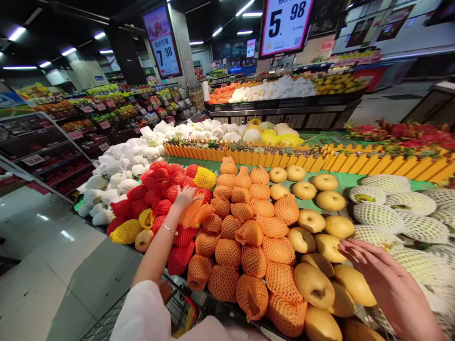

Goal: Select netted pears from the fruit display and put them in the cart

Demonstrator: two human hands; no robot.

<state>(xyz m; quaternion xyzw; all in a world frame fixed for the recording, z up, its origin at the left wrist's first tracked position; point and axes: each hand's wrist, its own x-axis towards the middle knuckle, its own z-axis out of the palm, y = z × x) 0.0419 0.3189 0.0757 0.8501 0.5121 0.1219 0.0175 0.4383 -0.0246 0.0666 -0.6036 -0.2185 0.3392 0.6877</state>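
Note:
My left hand (pixel 185 196), a bracelet on its wrist, reaches over fruit in red foam nets (pixel 170 192). Its fingers are stretched out and apart. Right under the palm lies a loose-looking orange foam net (pixel 195 213); whether fruit is inside cannot be made out. To the right, rows of fruit in orange foam nets (pixel 227 251) fill the middle of the stand. My right hand (pixel 387 279) is open, fingers extended, its tips beside or touching a bare yellow-brown pear (pixel 330 247). More bare pears (pixel 314 284) lie below and left of it.
White-netted melons (pixel 394 203) lie on the right, white-wrapped fruit (pixel 106 189) at the far left. A low orange fence (pixel 284 159) crosses behind the fruit. Below my left arm stands a shopping cart (pixel 174 308). Price screens (pixel 284 26) hang above another fruit stand (pixel 284 102).

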